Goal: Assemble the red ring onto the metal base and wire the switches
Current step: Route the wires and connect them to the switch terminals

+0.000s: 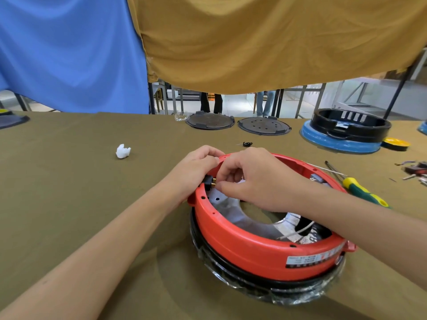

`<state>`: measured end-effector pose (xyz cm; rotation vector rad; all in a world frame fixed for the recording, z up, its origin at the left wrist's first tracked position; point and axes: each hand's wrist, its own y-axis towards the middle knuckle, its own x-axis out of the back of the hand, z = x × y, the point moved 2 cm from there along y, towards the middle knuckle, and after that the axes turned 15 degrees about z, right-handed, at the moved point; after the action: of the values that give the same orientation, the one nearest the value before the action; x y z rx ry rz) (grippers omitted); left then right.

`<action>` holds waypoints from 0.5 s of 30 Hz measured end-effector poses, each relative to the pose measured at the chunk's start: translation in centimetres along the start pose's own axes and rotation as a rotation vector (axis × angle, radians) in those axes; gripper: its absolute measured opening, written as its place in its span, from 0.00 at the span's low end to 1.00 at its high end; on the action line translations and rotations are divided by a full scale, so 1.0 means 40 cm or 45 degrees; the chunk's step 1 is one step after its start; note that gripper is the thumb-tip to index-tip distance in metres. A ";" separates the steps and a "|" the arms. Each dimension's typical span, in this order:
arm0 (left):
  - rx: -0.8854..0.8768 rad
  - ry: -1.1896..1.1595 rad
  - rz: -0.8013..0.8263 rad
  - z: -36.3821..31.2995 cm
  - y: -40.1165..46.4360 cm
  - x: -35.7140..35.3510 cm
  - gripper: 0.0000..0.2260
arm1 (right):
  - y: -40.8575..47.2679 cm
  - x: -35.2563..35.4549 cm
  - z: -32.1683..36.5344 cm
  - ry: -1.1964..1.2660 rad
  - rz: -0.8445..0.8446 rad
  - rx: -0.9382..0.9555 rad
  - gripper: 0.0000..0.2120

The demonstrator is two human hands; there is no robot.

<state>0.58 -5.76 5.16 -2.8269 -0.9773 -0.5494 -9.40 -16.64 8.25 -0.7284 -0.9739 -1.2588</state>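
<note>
A red plastic ring (245, 248) sits on a metal base (233, 218) with a black rim wrapped in clear film, on the olive cloth. A black switch (209, 181) with brass terminals sits in the ring's left wall. My left hand (196, 172) grips the ring's outer wall at that switch, fingers curled over the rim. My right hand (254, 181) reaches inside the ring, fingers pinched at the switch's brass terminals; what they pinch is hidden. A white wire (298, 232) lies inside the ring at the right.
A green and yellow screwdriver (362, 192) lies right of the ring, with small parts (413, 170) beyond. Two dark round plates (210, 121) (264, 126) and a black ring on a blue base (346, 132) stand at the back. A white crumpled wad (123, 151) lies left. A small black part (247, 143) lies behind.
</note>
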 end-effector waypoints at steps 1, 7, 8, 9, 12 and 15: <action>0.001 -0.002 0.006 0.000 -0.001 0.001 0.10 | -0.003 0.000 -0.001 0.015 -0.002 -0.001 0.04; 0.001 -0.019 0.024 0.001 -0.003 0.004 0.09 | -0.009 0.017 -0.013 0.142 -0.112 -0.017 0.06; 0.001 -0.014 0.033 0.001 -0.003 0.003 0.09 | -0.011 0.017 -0.015 0.142 -0.102 -0.019 0.06; -0.003 -0.013 0.037 0.001 -0.002 0.002 0.09 | -0.012 0.016 -0.016 0.131 -0.083 -0.022 0.06; -0.001 -0.009 0.028 0.000 -0.001 0.002 0.09 | -0.010 0.005 -0.009 0.060 -0.019 -0.011 0.04; -0.014 -0.019 0.020 0.005 0.003 0.002 0.09 | 0.000 0.000 0.002 -0.031 -0.001 0.001 0.05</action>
<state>0.77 -5.76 5.02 -2.8502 -0.9567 -0.5341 -9.42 -16.59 8.29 -0.7444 -0.9947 -1.2528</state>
